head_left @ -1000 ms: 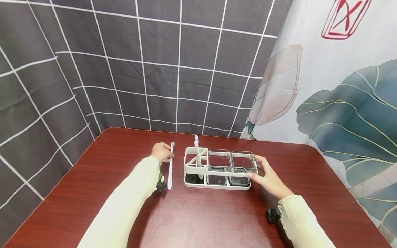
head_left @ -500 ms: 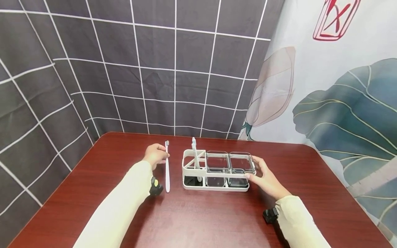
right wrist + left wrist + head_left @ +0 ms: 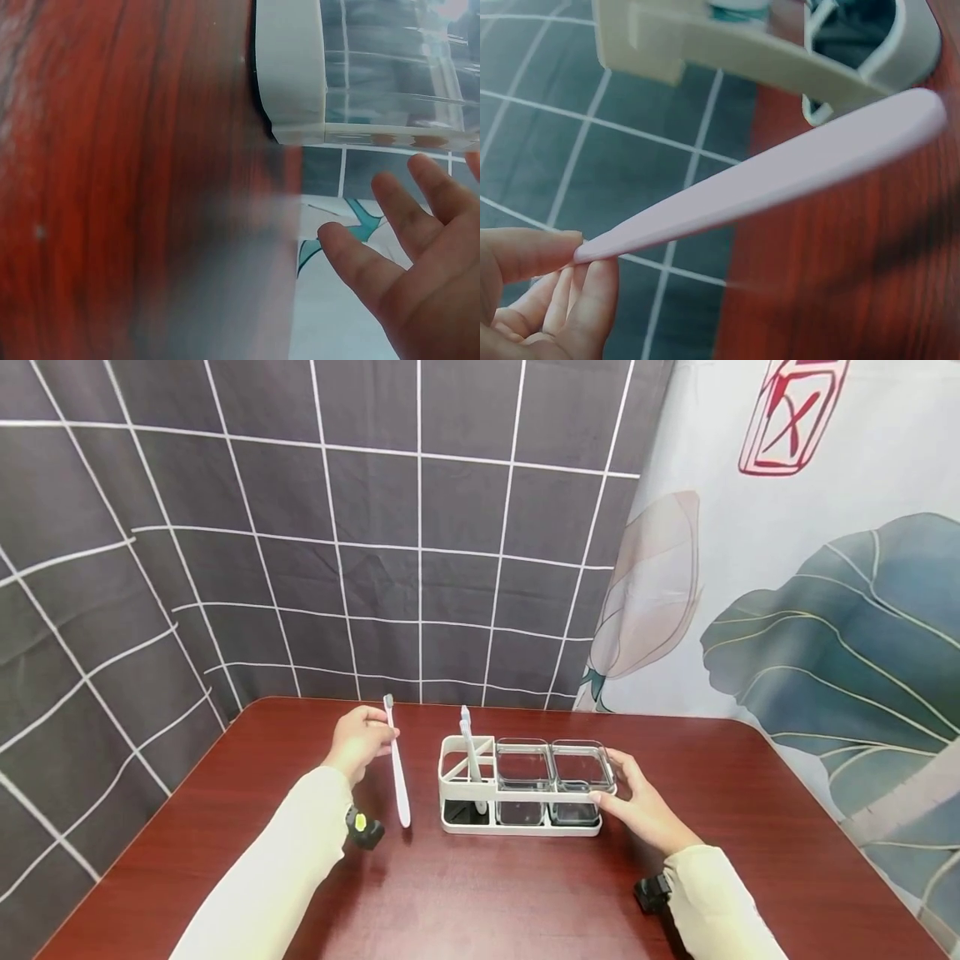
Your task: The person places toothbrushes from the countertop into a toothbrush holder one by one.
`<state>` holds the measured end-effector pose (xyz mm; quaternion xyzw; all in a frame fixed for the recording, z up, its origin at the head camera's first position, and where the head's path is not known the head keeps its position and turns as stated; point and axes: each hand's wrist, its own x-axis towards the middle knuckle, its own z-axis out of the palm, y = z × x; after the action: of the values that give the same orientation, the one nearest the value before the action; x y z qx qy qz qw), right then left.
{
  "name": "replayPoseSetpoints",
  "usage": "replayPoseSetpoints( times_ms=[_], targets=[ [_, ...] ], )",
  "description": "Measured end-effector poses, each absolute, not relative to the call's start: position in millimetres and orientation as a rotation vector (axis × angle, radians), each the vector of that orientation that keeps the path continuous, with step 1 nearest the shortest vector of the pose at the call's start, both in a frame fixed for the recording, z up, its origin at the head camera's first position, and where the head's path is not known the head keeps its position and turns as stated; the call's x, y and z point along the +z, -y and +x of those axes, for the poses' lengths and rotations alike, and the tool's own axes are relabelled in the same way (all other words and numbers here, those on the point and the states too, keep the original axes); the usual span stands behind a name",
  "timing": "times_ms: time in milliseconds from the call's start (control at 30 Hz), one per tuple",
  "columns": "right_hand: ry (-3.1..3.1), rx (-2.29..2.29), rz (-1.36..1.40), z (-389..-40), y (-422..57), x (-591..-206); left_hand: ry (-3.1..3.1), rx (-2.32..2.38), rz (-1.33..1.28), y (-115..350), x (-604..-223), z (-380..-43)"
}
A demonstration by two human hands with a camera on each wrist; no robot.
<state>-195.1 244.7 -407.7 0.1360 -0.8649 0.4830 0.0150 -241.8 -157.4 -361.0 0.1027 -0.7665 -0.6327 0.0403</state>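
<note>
My left hand (image 3: 362,742) pinches a pale pink toothbrush (image 3: 399,774) near its head, between thumb and fingers. Its long handle slants down toward the front, its end apart from its shadow; in the left wrist view the handle (image 3: 772,176) reaches out toward the white holder. My right hand (image 3: 643,803) holds the right end of that toothbrush holder (image 3: 468,791), thumb at the front rim and fingers behind. Toothbrushes (image 3: 472,760) stand in the holder's left section. Two clear cups (image 3: 522,766) sit in its other sections. Spread lower fingers (image 3: 360,262) show below the cup in the right wrist view.
The reddish wooden table (image 3: 480,893) carries the holder near its middle. Behind its far edge hangs a dark grey grid-patterned curtain (image 3: 375,577). A white curtain with leaf and flower prints (image 3: 825,643) hangs at the right.
My left hand has moved leftward with the toothbrush, whose head has swung left and up so that it now leans. The right hand stays on the holder. The head view has shifted slightly.
</note>
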Motion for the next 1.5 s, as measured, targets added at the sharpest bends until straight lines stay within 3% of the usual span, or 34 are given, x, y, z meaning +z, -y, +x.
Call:
replayPoseSetpoints(
  times_ms=[767,1500],
  targets=[
    [2.699,1.51,0.426,-195.0,-241.3,-403.5,1.812,-2.184,0.104,122.7,-305.0,-200.6],
    [2.68,1.506,0.433,-190.9,-242.3,-405.6,1.361,-2.092,-0.082,82.8,-303.8,-177.8]
  ],
)
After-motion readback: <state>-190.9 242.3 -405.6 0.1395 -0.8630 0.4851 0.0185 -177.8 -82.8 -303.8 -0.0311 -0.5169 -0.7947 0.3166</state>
